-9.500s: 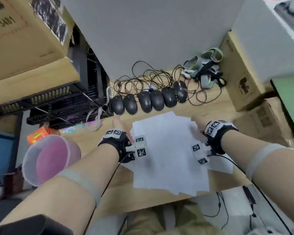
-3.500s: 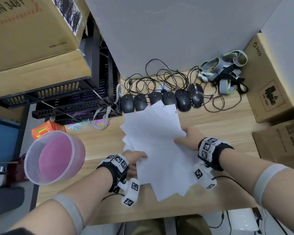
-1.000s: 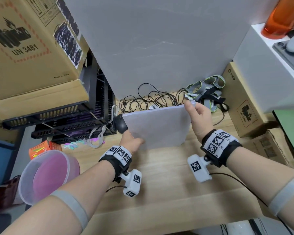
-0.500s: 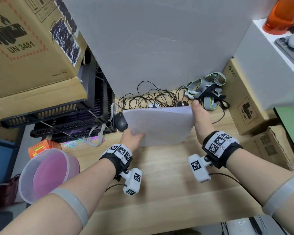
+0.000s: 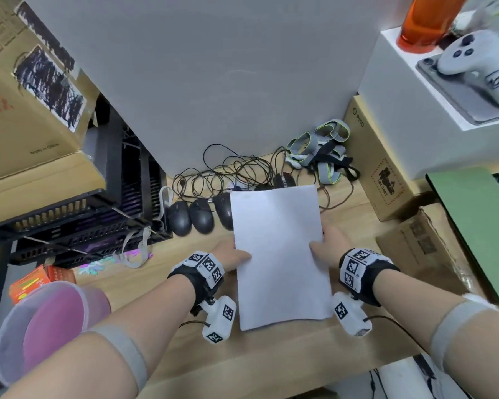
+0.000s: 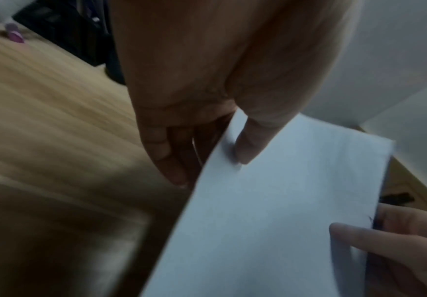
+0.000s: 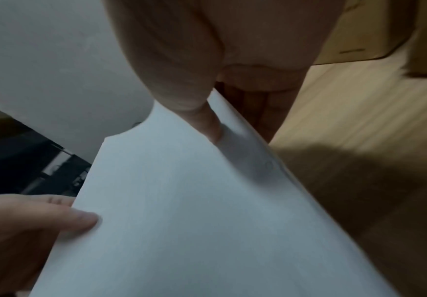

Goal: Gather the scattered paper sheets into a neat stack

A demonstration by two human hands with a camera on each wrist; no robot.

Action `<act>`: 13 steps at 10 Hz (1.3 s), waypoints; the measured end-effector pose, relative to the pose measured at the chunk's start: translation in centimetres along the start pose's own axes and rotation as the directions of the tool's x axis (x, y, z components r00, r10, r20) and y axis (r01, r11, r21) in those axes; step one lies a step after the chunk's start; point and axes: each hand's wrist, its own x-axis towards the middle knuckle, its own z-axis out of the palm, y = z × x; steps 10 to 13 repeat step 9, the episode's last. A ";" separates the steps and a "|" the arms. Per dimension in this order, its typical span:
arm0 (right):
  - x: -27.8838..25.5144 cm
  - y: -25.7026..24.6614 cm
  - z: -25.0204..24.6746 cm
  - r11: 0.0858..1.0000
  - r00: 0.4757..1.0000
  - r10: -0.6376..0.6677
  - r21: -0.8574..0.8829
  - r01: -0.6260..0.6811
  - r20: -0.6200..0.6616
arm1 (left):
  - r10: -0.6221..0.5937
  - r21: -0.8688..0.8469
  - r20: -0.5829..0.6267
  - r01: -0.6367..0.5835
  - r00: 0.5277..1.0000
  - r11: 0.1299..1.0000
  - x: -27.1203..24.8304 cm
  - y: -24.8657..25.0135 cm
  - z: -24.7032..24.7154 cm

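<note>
I hold the stack [image 5: 277,254] of white sheets between both hands, above the desk [image 5: 271,358] and in front of me, its long sides running away from me. My left hand [image 5: 229,256] pinches the left long edge: the thumb lies on top of the paper and the fingers [image 6: 166,158] curl underneath. My right hand [image 5: 327,249] grips the right long edge the same way, thumb on top, the fingers [image 7: 260,112] tucked under the sheets. The edges look squared up, one sheet over the next, though the near short edge bows a little. The far end of the stack hides part of a row of black mice [image 5: 190,216] that lie on the desk with their tangled cables [image 5: 231,171] behind them. A pink tub [image 5: 43,321] sits at my left, well apart from the paper, and cardboard boxes [image 5: 380,174] stand to the right.
</note>
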 end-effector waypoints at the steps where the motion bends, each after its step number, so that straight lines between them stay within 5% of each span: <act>1: -0.1 2.4 -0.4 0.989 0.991 0.130 -0.067 -0.132 -0.030 | -0.111 0.101 0.094 0.101 0.989 0.990 1.0 -0.2 2.7; 3: -0.3 5.0 -0.7 0.937 0.944 0.318 -0.126 -0.327 -0.082 | -0.200 0.024 0.169 0.198 0.965 0.980 3.2 0.8 6.9; 6: -0.3 6.3 -0.2 0.881 0.920 0.351 -0.270 -0.387 -0.172 | -0.277 -0.128 0.314 0.329 0.908 0.936 4.5 3.3 12.1; 9: -0.1 6.0 -0.1 0.936 0.963 0.228 -0.240 -0.257 -0.142 | -0.291 -0.086 0.303 0.330 0.908 0.940 4.1 3.9 11.4; 13: -0.1 6.0 -0.1 0.936 0.963 0.228 -0.240 -0.257 -0.142 | -0.291 -0.086 0.303 0.330 0.908 0.940 4.1 3.9 11.4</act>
